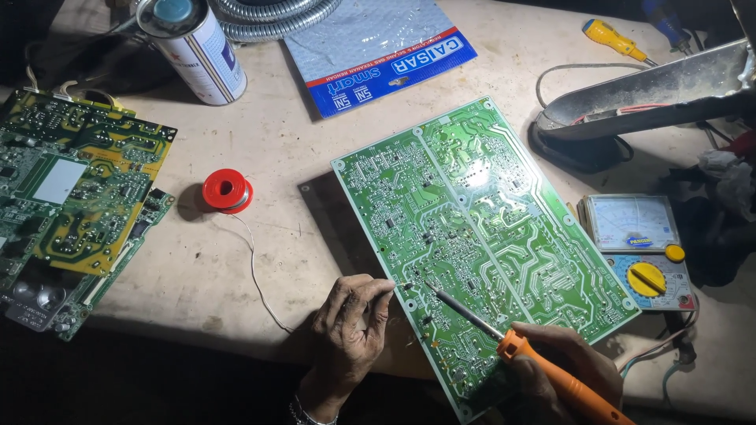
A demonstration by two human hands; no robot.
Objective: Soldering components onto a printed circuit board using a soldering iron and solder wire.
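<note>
Two hands work at the near edge of a large green circuit board (480, 244) lying solder-side up on a pale worktable (197, 267). The right hand (563, 366) is clenched around the orange handle of a soldering iron (543, 366), whose thin metal tip reaches up and left onto the board, stopping just short of the left fingertips. The left hand (350, 323) pinches the end of a fine solder wire (256, 271) between thumb and forefinger, right at the board's left edge — the wire's end sits just beside the iron's tip. From those fingers the wire trails back left and upward across the table to a red solder spool (227, 190).

Right of the iron hand, past the board's corner, rests an analog multimeter (639, 252) with a yellow dial. Well left of the wire hand lies a second circuit board (75, 197), green and yellow. Farther off — beyond the big board — sit a blue and white plastic packet (378, 47), a spray can (197, 47), a coiled metal hose (272, 17) and a yellow-handled screwdriver (614, 39).
</note>
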